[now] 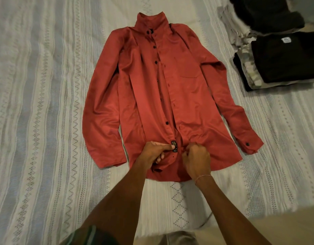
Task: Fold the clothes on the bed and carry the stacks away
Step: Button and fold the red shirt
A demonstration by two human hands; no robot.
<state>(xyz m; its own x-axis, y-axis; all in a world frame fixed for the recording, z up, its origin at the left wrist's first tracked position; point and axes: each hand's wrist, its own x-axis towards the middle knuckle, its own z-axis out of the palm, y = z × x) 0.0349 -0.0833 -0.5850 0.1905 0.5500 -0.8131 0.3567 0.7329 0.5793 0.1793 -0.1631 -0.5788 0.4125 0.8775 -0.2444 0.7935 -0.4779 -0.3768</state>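
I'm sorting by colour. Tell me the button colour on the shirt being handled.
Black buttons on the red shirt, clearest in the head view.

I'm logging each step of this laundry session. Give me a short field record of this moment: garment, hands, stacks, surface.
garment: red shirt laid flat, front up, sleeves spread
left hand: pinches the placket near the hem
right hand: grips the other front edge
stacks: folded clothes, dark on top, far right
surface: patterned bedspread
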